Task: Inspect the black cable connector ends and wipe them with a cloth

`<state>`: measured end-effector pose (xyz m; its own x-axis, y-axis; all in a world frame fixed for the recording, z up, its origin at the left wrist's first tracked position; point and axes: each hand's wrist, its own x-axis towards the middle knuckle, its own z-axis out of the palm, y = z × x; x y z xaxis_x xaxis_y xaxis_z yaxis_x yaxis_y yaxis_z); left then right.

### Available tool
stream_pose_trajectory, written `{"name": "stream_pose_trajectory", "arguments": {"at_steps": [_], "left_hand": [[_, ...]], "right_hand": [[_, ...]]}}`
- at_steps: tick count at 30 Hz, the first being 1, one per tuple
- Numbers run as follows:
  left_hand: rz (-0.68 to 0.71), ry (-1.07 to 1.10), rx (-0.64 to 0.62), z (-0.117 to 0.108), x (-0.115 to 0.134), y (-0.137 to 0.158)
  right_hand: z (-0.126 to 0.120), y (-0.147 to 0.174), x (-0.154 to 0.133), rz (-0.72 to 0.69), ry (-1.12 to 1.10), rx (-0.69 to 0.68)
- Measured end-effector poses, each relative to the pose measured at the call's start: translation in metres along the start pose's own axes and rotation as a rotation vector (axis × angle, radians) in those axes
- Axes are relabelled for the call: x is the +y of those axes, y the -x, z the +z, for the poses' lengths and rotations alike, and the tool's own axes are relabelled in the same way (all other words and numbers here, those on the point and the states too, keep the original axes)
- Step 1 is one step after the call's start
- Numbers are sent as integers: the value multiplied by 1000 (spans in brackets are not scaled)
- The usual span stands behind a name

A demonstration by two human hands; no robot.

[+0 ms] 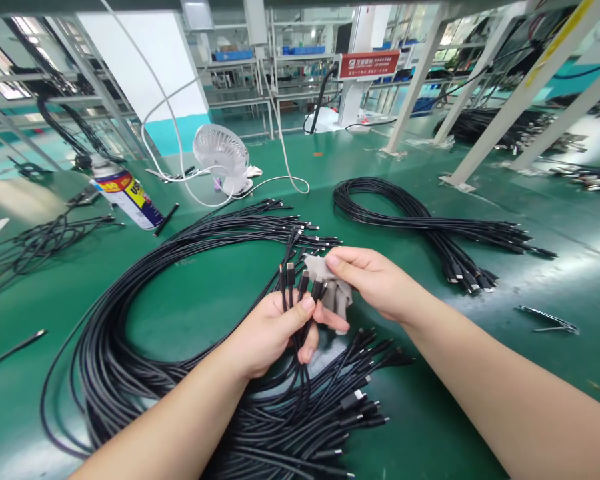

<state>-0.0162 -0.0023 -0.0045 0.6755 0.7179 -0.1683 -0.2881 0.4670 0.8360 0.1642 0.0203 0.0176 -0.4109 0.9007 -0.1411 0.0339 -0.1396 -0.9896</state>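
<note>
Several black USB cables (pixel 291 277) stand fanned out in my left hand (pixel 275 330), their plugs pointing up above the thumb. My right hand (pixel 367 277) pinches a crumpled grey cloth (pixel 337 297) just right of those plugs. The cloth hangs close against the rightmost plug; whether it touches is hard to tell. A large looped bundle of black cables (pixel 110 333) lies on the bench beneath and left of my hands, with plug ends spread out at the front and at the back.
A second coiled cable bundle (pixel 390 200) lies at the back right, with tweezers (pixel 550 321) nearer. Behind on the left stand a spray can (pixel 127 197) and a small white fan (pixel 223 157) with its cord. Loose cables (pixel 35 247) lie far left. Slanted metal posts (pixel 525 93) rise at the right.
</note>
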Motion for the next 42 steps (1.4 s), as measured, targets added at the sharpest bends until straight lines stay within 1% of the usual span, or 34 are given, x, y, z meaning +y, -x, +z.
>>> {"name": "stream_pose_trajectory", "arguments": {"at_steps": [1, 3, 10, 12, 14, 16, 18, 22, 25, 28, 32, 38, 42], "left_hand": [[-2, -3, 0, 0, 1, 0], [2, -11, -1, 1, 1, 0], [10, -67, 21, 0, -1, 0], [-14, -46, 27, 2, -1, 0], [-39, -35, 20, 4, 1, 0], [-49, -39, 33, 6, 2, -1], [-56, -38, 97, 8, 2, -2], [-58, -42, 280, 8, 0, -6], [-30, -53, 344, 7, -1, -7], [-35, -64, 331, 6, -2, -8], [-59, -91, 302, 6, -3, -8], [-55, -89, 253, 4, 0, -8], [-110, -115, 201, 5, -1, -8]], "right_hand": [[-1, 0, 0, 3, -23, 15], [-3, 0, 0, 24, -51, -4], [-2, 3, 2, 96, -64, -258], [-1, 3, 3, 117, -54, -298], [-2, 2, 4, 125, -33, -282], [-2, 2, 5, 121, 6, -210], [-1, 1, 6, 117, 56, -148], [0, -1, 5, 129, 128, -67], [-1, -1, 4, 137, 147, -5], [-3, -1, 5, 128, 105, -40], [-2, -1, 8, 161, 139, -98], [-1, 0, 2, 193, 169, -90], [-5, 0, 3, 246, 188, -114]]}}
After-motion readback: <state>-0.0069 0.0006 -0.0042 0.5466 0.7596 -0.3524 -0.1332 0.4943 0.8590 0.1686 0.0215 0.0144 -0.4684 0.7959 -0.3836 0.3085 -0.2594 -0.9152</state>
